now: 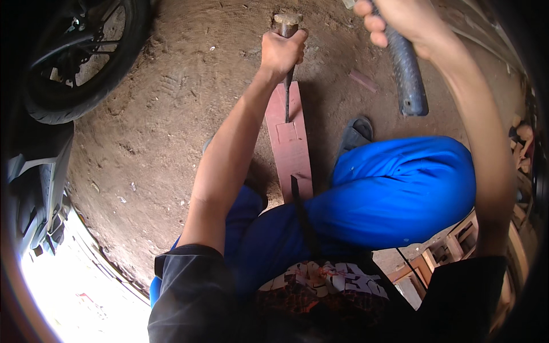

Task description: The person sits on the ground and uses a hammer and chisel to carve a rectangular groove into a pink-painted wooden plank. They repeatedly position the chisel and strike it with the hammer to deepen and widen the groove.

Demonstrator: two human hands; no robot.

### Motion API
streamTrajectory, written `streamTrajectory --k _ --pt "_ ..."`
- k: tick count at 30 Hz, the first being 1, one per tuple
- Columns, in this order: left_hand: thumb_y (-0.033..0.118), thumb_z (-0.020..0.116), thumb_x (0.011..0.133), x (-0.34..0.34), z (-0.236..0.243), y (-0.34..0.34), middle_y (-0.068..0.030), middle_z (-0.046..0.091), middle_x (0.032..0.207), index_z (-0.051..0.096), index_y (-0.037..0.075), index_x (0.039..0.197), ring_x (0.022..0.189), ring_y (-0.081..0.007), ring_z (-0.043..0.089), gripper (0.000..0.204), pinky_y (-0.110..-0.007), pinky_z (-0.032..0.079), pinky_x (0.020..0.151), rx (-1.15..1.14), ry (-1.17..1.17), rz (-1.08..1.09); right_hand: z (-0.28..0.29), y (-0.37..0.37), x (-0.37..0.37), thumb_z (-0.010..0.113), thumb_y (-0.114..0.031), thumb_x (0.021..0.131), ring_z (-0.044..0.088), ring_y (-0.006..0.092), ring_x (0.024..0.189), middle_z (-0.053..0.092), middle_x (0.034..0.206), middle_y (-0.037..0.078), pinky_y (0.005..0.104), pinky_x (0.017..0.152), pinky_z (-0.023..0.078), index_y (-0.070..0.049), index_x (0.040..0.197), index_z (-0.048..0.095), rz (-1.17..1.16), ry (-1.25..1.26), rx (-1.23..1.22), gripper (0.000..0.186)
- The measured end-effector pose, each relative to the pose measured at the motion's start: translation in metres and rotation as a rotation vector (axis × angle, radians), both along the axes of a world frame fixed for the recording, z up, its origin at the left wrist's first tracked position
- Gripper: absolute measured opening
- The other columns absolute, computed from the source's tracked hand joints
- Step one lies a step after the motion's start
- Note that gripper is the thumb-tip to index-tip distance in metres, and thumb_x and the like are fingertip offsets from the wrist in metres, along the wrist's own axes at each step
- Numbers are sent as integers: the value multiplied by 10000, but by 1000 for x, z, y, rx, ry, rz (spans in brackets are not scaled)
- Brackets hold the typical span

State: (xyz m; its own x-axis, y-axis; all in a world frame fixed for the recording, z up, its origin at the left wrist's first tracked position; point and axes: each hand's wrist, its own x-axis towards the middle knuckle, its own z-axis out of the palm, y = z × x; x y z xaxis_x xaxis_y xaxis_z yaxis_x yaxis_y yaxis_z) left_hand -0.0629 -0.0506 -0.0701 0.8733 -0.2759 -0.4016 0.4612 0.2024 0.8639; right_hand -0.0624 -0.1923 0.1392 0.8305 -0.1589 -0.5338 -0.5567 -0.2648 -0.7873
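The left hand is closed around a chisel that stands nearly upright, its blade tip resting on the reddish wooden plank on the dirt floor. The right hand grips a hammer handle, raised up and to the right of the chisel's top end.

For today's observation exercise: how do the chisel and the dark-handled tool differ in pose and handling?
The chisel stands upright, tip on the wooden plank, gripped by the left hand. The dark-handled tool is raised off the plank in the right hand, handle end hanging free. Both are firmly fisted.
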Motion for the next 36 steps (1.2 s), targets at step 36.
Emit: streamTrajectory --k 36 --pt "84 651 901 0 16 6 -53 537 589 555 16 750 455 -148 511 191 -323 428 423 -60 -115 97 72 -18 -35 549 -159 969 474 96 431 540 651 39 267 341 422 -14 862 557 109 95 36 181"
